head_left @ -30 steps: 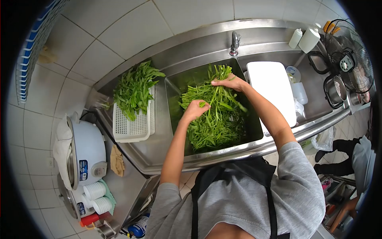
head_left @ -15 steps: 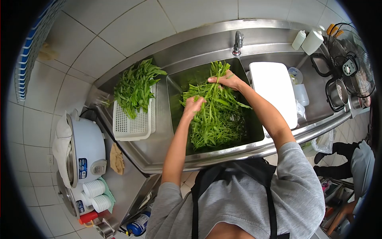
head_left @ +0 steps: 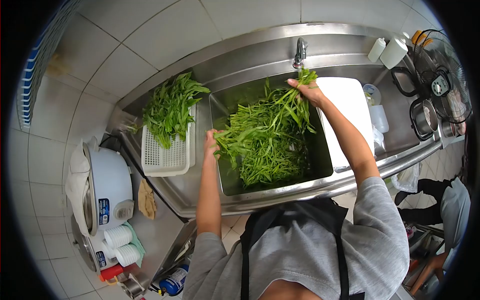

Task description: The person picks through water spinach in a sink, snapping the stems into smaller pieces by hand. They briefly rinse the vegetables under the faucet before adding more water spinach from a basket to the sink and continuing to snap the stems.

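A long bunch of green leafy stalks (head_left: pixel 260 122) is stretched above the steel sink basin (head_left: pixel 320 175). My left hand (head_left: pixel 211 142) grips the bunch's lower end over the sink's left rim. My right hand (head_left: pixel 307 90) holds the upper end near the tap (head_left: pixel 300 51). More greens (head_left: pixel 272 162) lie in the basin under the bunch.
A white slotted basket (head_left: pixel 167 155) with greens (head_left: pixel 172 110) sits left of the sink. A white board (head_left: pixel 345 107) covers the right basin. A rice cooker (head_left: pixel 107 187) and stacked cups (head_left: pixel 120 245) stand at left; bottles, pots and a fan at right. Another person is at the far right.
Both hands have spread apart, lifting and stretching a bunch of greens out of the pile. The left hand went to the sink's left rim, the right up toward the tap.
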Motion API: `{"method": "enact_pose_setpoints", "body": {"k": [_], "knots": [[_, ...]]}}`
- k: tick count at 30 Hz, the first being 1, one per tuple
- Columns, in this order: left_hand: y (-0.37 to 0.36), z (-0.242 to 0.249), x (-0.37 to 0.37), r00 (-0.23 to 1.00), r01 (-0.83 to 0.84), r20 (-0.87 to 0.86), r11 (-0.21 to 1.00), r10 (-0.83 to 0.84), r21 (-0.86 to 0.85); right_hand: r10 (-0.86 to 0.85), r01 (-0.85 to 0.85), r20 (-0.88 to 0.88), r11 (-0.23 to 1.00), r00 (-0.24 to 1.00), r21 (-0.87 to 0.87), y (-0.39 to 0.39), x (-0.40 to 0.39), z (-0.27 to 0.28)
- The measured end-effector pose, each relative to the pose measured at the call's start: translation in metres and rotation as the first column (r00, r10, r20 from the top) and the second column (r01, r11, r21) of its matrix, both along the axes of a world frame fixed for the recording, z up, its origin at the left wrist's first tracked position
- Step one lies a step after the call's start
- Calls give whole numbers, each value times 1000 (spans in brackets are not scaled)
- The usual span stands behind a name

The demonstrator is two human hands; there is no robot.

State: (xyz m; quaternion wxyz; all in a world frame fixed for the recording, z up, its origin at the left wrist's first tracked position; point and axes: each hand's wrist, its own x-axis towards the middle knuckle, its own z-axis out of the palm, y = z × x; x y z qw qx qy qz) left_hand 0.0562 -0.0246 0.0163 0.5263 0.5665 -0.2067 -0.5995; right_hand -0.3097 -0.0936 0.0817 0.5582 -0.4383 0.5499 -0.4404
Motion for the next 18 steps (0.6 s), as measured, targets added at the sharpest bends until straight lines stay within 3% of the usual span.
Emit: {"method": "enact_pose_setpoints", "body": {"k": [4, 7, 8, 10, 14, 16, 17, 18], "knots": [[0, 15, 1, 993, 102, 69, 992, -96, -81, -17, 17, 8, 1000, 1000, 2, -4, -22, -1], [-6, 21, -3, 993, 67, 106, 993, -56, -100, 8, -8, -35, 1000, 999, 11, -3, -30, 3], [-9, 22, -6, 966, 139, 232, 985, -112, -100, 13, -13, -49, 1000, 999, 15, -2, -31, 5], [-13, 32, -18, 857, 274, 472, 959, -209, -74, 45, -45, 20, 999, 999, -12, -2, -33, 2], [-10, 55, -68, 571, 609, 618, 784, -540, 122, 77, -77, 70, 997, 995, -3, 2, -23, 4], [-1, 75, -103, 395, 753, 739, 654, -545, 79, 100, -99, 98, 995, 990, -12, 3, -12, 4], [-3, 60, -112, 406, 805, 765, 592, -500, -40, 109, -107, 106, 994, 988, -24, 5, -6, 6], [-4, 60, -122, 362, 805, 752, 591, -550, 45, 95, -95, 133, 995, 986, -10, 7, 1, 8]]}}
